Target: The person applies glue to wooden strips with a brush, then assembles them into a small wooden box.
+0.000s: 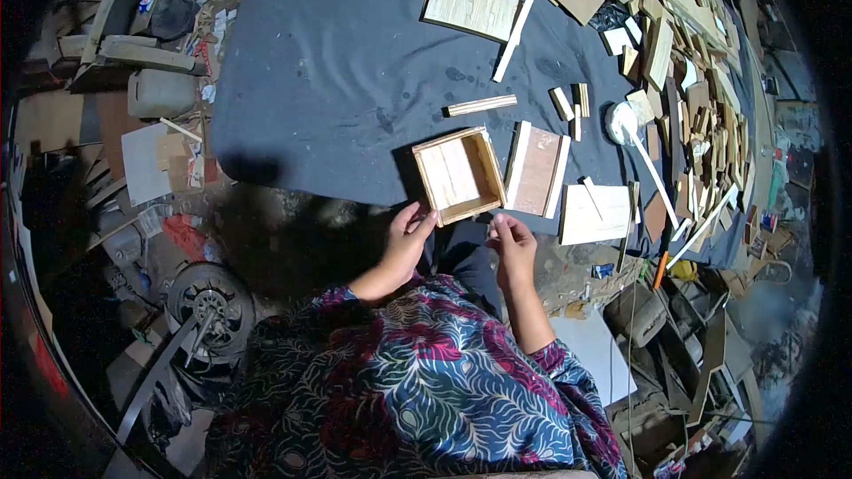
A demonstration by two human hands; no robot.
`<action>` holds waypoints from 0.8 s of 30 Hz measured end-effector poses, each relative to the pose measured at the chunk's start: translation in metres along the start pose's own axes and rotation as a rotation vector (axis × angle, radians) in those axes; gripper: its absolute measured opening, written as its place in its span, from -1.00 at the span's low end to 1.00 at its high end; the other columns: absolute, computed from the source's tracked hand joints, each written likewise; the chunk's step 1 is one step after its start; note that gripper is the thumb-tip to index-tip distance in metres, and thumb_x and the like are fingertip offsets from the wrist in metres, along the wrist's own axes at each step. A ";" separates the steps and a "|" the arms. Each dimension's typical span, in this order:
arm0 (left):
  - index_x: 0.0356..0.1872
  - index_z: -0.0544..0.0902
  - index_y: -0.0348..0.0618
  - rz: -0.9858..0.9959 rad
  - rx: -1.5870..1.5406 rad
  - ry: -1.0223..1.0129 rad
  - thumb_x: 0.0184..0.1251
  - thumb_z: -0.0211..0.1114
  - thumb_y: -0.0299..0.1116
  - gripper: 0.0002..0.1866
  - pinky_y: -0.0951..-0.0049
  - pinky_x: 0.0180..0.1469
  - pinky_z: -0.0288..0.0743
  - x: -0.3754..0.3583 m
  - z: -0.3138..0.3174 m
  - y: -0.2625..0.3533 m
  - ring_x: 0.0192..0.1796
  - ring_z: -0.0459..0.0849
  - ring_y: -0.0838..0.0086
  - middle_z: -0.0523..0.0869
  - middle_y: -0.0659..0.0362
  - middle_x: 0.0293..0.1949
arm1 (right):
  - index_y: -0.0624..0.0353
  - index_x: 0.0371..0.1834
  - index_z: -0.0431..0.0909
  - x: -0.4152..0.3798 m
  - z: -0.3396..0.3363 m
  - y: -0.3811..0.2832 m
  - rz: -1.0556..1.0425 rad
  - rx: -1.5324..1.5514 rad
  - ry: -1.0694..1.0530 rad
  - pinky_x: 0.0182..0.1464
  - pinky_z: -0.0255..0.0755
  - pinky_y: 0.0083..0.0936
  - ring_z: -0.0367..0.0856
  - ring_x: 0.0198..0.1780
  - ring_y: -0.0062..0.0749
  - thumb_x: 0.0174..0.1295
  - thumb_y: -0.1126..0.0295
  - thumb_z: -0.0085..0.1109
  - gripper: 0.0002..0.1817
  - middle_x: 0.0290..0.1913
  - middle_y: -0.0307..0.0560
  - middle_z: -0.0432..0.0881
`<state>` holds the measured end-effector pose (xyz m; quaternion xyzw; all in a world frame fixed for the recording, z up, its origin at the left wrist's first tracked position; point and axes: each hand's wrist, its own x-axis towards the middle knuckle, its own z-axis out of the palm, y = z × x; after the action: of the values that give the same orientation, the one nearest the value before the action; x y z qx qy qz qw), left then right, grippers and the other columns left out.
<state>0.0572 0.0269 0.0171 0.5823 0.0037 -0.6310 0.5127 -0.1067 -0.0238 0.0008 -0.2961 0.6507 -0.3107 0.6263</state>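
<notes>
The open wooden box (454, 176) sits at the near edge of the dark cloth-covered surface (302, 80). The left hand (406, 244) grips its near left corner. Beside its near right corner, the right hand (512, 244) has its fingertips pinched together; whether they hold something, I cannot tell. Right of the box lies a brown panel with pale side strips (535, 170).

Dark cloth (311, 80): pale boards (470, 7), railed panel (535, 168), wood strip (482, 106), heaped offcuts (658, 53).
</notes>
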 end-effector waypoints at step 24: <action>-0.10 0.42 -0.26 -0.006 -0.096 0.063 0.16 0.13 -0.41 -0.72 0.73 -0.26 0.28 0.001 0.003 -0.001 -0.28 0.41 0.72 0.51 0.31 -0.27 | 0.27 -0.54 0.43 -0.007 0.017 -0.006 -0.023 0.014 0.030 -0.50 0.33 -0.74 0.37 -0.59 -0.68 0.04 0.43 0.15 -0.85 -0.62 -0.24 0.42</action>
<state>0.0548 0.0250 0.0173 0.5766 0.0521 -0.6130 0.5377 -0.0899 -0.0231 0.0097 -0.2945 0.6545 -0.3267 0.6150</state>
